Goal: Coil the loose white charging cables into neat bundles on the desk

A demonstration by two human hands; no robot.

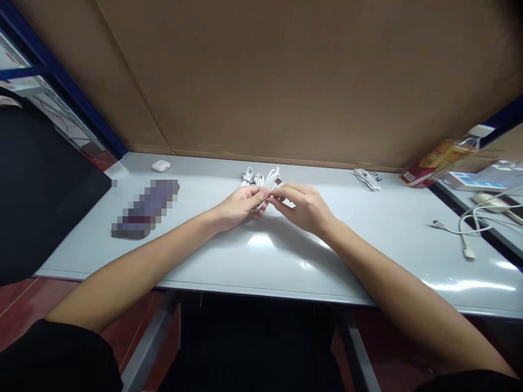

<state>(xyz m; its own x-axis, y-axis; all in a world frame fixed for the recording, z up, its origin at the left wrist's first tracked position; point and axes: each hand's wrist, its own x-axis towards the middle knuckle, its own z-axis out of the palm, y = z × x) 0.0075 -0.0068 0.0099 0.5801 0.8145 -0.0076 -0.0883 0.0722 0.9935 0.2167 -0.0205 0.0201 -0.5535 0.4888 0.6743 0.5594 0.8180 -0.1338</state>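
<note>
My left hand [241, 207] is closed around a coiled white cable [271, 178] near the middle of the table. A dark plug end shows at the top of the coil. The fingertips of my right hand [304, 207] are pinched together at the same coil, beside my left thumb. What exactly the right fingertips grip is too small to make out. Just behind my left hand lie bundled white cables [247, 177], wound up small. Another bundled white cable [368, 178] with a dark tie lies at the back right.
On the grey table [245, 261] a white earbud case [160, 165] sits at the back left, near a pixelated dark object [147, 209]. A tilted drink bottle [443, 158] stands back right. Loose white cables [469, 228] hang over the right side. A brown partition [261, 81] closes the back.
</note>
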